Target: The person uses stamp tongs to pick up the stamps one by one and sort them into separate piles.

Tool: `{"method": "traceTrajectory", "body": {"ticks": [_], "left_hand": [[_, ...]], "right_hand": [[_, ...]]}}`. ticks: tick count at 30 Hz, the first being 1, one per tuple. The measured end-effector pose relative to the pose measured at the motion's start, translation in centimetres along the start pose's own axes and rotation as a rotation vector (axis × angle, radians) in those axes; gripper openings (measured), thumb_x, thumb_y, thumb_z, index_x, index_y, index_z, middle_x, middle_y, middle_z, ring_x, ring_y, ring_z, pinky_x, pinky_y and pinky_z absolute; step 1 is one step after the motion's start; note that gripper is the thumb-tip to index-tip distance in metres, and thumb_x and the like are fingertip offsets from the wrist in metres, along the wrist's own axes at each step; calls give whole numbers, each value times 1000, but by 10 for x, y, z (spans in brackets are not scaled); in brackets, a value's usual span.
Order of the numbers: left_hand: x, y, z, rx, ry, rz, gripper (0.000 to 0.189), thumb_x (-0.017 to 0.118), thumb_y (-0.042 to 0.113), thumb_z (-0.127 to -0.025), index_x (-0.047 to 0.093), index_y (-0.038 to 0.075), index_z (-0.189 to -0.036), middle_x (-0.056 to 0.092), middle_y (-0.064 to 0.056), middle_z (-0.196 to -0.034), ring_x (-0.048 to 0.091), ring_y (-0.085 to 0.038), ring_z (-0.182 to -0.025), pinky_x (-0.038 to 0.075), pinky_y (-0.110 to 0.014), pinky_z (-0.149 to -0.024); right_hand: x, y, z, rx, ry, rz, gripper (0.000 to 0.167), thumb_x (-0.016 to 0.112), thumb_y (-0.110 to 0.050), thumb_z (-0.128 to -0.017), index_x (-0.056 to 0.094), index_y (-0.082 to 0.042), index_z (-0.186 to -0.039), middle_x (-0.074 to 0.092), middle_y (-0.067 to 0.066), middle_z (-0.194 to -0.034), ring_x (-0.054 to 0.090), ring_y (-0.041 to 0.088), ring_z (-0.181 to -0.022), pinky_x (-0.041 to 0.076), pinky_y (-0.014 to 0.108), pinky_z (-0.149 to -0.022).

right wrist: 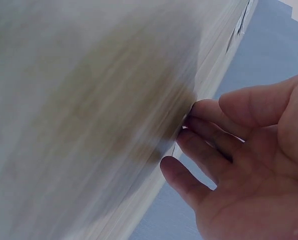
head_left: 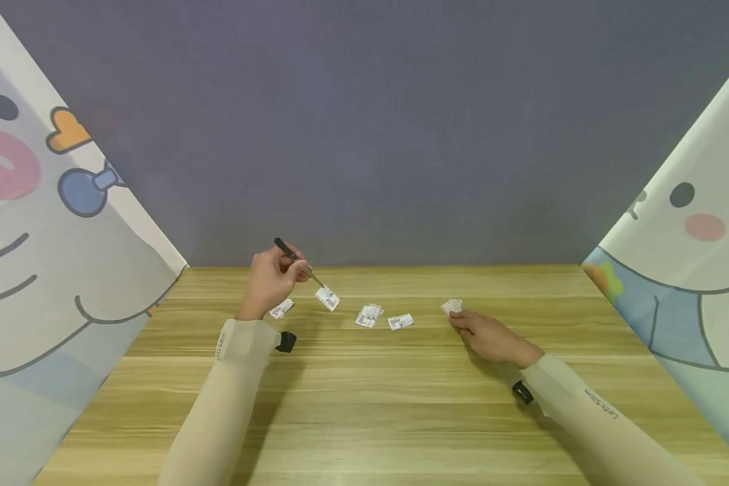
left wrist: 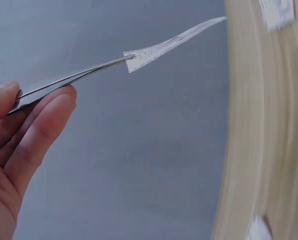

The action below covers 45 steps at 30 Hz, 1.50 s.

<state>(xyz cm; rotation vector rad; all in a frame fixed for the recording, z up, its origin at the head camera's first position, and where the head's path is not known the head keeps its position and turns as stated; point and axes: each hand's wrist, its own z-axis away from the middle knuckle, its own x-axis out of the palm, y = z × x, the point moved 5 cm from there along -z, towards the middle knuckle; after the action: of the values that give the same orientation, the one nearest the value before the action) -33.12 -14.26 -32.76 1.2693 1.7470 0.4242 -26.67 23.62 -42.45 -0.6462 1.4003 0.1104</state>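
My left hand (head_left: 273,277) is raised over the far left of the table and pinches dark-ended metal tweezers (head_left: 288,251) between thumb and fingers. Their tips grip the edge of a small white printed paper slip (left wrist: 154,51), which bends out from them in the left wrist view. Over at the right, my right hand (head_left: 492,336) reaches low to the tabletop, its extended fingertips touching the near edge of a pair of pale paper slips (head_left: 452,306). In the right wrist view its fingers (right wrist: 201,152) press on the wood; the slips under them are hidden.
Between the hands lie a small stack of printed slips (head_left: 368,316) and a separate slip (head_left: 400,321). More slips (head_left: 281,308) lie beside the left wrist. A grey wall (head_left: 364,135) rises behind the wooden table (head_left: 364,405), with cartoon-printed panels (head_left: 692,270) at both sides.
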Motion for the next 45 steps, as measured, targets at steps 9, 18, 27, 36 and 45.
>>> {"method": "traceTrajectory", "body": {"ticks": [9,18,27,36,45], "left_hand": [[-29,-30,8,-29,65,-105,7,62,2,-91,59,-4,-93,67,-16,-78,68,-24,-64,56,-27,-57],[-49,-73,19,-220,143,-164,9,57,-3,-92,57,-11,-94,64,-26,-81,67,-34,-67,54,-21,-53],[-52,-102,31,-308,142,-230,10,58,-2,-90,57,-12,-93,66,-26,-80,67,-26,-61,51,-17,-48],[-59,-99,35,-250,187,-362,14,59,4,-92,65,-8,-95,68,-22,-77,65,-30,-61,49,-27,-47],[-48,-84,31,-219,204,-363,14,60,10,-92,66,-2,-93,68,-15,-76,65,-26,-62,50,-33,-51]], "right_hand": [[0,2,1,4,-3,2,37,42,-5,-99,47,9,-133,42,24,-139,36,44,-128,31,56,-103],[0,3,0,1,-12,-8,37,42,-5,-99,47,9,-133,41,24,-140,35,44,-128,31,56,-103],[1,1,0,-11,-2,-8,37,43,-5,-99,47,10,-132,42,25,-139,37,45,-127,32,56,-102],[1,1,-1,-12,-2,-4,37,42,-4,-98,48,10,-132,42,24,-139,37,44,-127,32,56,-102],[2,1,-2,-8,6,1,37,43,-4,-98,49,10,-131,43,24,-139,37,44,-127,32,55,-102]]}}
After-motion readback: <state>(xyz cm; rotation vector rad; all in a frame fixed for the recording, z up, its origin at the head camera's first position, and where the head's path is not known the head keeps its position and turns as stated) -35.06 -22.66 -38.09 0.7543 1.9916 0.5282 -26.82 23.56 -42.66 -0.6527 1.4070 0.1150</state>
